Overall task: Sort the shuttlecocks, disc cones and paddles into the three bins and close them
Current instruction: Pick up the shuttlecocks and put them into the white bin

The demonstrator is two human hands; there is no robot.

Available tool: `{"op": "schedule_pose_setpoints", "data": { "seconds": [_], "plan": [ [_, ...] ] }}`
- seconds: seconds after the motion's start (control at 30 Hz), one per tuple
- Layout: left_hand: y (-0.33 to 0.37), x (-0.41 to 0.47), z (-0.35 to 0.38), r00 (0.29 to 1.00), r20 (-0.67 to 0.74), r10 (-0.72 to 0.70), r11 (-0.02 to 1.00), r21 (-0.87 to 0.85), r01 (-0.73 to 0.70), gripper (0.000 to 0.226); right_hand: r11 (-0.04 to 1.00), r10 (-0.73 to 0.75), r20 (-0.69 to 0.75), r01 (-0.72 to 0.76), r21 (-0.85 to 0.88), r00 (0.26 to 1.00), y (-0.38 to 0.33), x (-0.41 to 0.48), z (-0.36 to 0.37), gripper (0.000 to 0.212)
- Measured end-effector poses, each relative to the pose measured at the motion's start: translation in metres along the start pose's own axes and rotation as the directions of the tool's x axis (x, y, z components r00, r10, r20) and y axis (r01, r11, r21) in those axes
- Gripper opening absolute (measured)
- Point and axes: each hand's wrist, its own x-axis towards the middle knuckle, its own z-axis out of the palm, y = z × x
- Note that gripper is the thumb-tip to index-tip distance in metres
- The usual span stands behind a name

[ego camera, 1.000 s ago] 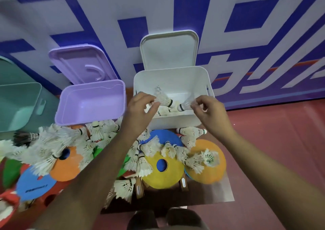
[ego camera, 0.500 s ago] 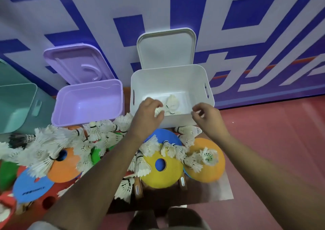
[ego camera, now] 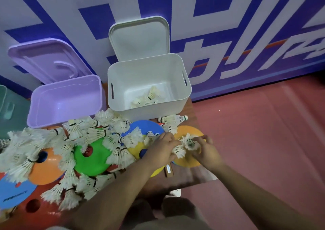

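Over the orange disc cone (ego camera: pixel 186 161), our left hand (ego camera: pixel 163 148) and right hand (ego camera: pixel 206 152) close fingers on feather-light, crushable shuttlecocks (ego camera: pixel 190 142), which we judge best pinched gently near the cork.

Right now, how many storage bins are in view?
3, along the wall: open white plastic bin in the middle, holding shuttlecocks; open lilac plastic bin to its left; teal bin cut off at the left edge. More could sit out of frame.

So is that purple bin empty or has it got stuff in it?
Empty, as far as shows: the purple bin stands open with its lid leaning back, and its visible inside is bare.
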Motion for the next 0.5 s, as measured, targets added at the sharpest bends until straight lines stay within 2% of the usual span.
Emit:
{"op": "schedule_pose_setpoints", "data": {
  "seconds": [0.07, 0.17, 0.27, 0.37, 0.5],
  "plan": [
    [0.002, 0.005, 0.009, 0.999, 0.001, 0.048, 0.991, 0.125, -0.048, 0.039, 1.000, 0.010, 0.029, -0.009, -0.027, 1.000, 0.008, 0.003, 0.013, 0.044],
    [0.002, 0.011, 0.018, 0.999, 0.015, 0.030, 0.959, 0.281, -0.033, 0.021, 0.996, 0.031, 0.040, -0.027, -0.083, 0.999, 0.016, 0.012, 0.026, 0.039],
    [-0.002, 0.015, 0.024, 0.998, -0.020, 0.055, 0.955, 0.294, -0.047, 0.014, 0.986, -0.006, 0.030, 0.011, -0.167, 1.000, 0.018, 0.022, 0.026, 0.039],
    [-0.009, 0.012, 0.023, 0.996, -0.089, 0.031, 0.986, 0.168, -0.016, 0.015, 0.985, -0.057, 0.026, 0.060, -0.160, 0.998, 0.017, 0.026, 0.019, 0.031],
    [-0.015, 0.001, 0.000, 0.974, -0.189, -0.126, 0.976, -0.198, 0.088, 0.018, 0.990, -0.143, -0.071, 0.142, -0.025, 0.987, -0.001, 0.019, -0.004, 0.018]
  ]
}}
